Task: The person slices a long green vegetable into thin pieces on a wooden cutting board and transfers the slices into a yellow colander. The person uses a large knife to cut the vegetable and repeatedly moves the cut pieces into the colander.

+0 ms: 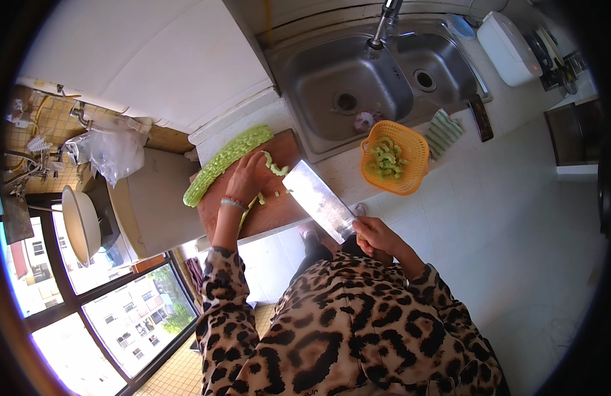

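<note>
My right hand (377, 235) grips the handle of a wide-bladed cleaver (320, 200). The blade points up and left, its far end beside the cutting board. Over the brown board (290, 213), my left hand (247, 175) is bent palm down, fingertips beside curved bitter melon slices (274, 166). Whether it holds any is hidden under the fingers. A long pale green bitter melon piece (228, 161) lies along the board's far edge, beyond that hand. Small green bits (262, 199) are scattered near my left wrist, and a thin strip (245, 218) lies beside it.
Right of the board stands an orange plastic basket (418, 148) with cut bitter melon (387, 158) inside. Behind it is a double steel sink (330, 74) with a faucet (375, 44). A striped cloth (444, 132) and a dark-handled object (480, 118) lie at the counter edge.
</note>
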Demonstrator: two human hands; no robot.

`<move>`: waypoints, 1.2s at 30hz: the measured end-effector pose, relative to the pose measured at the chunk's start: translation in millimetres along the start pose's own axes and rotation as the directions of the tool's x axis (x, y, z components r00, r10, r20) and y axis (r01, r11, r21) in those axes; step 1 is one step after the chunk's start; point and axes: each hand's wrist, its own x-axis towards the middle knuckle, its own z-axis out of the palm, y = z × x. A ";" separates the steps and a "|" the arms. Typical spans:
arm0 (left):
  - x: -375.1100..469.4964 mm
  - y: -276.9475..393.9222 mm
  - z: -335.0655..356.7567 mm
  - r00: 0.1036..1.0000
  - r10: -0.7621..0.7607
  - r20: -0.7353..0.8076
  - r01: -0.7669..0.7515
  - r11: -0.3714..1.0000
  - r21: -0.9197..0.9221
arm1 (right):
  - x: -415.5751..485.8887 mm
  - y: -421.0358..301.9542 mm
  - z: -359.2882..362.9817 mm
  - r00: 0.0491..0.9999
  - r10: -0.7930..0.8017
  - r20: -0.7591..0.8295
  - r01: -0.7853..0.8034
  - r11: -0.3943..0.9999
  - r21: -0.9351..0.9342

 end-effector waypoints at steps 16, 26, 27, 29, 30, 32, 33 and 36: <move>-129.7 -35.5 6.5 0.939 -0.305 -0.158 0.332 0.923 0.193 | 50.5 -29.8 22.5 1.000 0.007 0.014 0.000 0.915 -0.403; -128.5 -21.7 1.1 0.944 -0.231 -0.235 0.276 0.944 0.179 | 57.7 -39.9 86.7 0.955 -0.288 -0.070 0.181 0.754 -0.631; -128.9 -18.9 1.4 0.937 -0.172 -0.303 0.241 0.949 0.206 | 60.2 -39.1 97.6 0.926 -0.373 -0.050 0.265 0.741 -0.617; -126.3 -18.1 4.0 0.922 -0.083 -0.378 0.181 0.956 0.232 | 66.3 -36.9 107.7 0.940 -0.339 -0.032 0.228 0.696 -0.681; -123.3 -19.8 7.4 0.920 -0.060 -0.388 0.157 0.962 0.224 | 68.2 -37.4 112.3 0.947 -0.321 -0.026 0.212 0.683 -0.699; -116.4 -29.8 23.6 0.916 -0.044 -0.399 0.135 0.970 0.202 | 68.8 -40.9 118.9 0.969 -0.248 -0.013 0.158 0.654 -0.740; -114.2 -28.8 26.3 0.922 -0.068 -0.380 0.151 0.970 0.193 | 66.9 -39.9 120.9 0.963 -0.268 -0.013 0.168 0.640 -0.750; -110.2 -27.7 34.3 0.936 -0.148 -0.320 0.214 0.960 0.183 | 58.1 -44.3 130.2 0.971 -0.239 -0.020 0.134 0.610 -0.781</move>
